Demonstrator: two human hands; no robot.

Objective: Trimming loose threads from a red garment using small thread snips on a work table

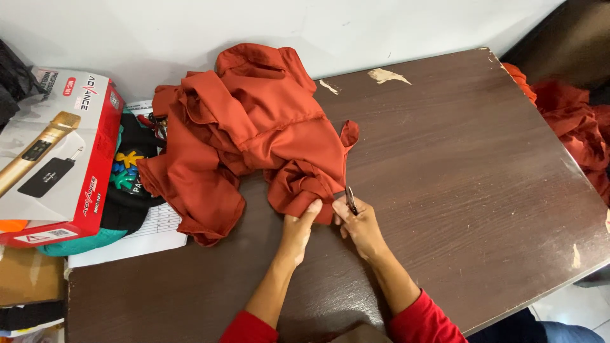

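Note:
A crumpled rust-orange garment (248, 133) lies in a heap on the dark wooden table (457, 165). My left hand (298, 232) pinches the near bunched edge of the cloth between thumb and fingers. My right hand (359, 222) holds a small dark metal tool (351, 199), like thread snips, with its tip against the same edge of the cloth. Both sleeves are red.
A red and white box picturing a gold microphone (54, 159) sits at the left on papers (136, 241) and a dark cap (130, 184). More orange fabric (572, 127) hangs off the right edge. A white wall (318, 25) runs behind.

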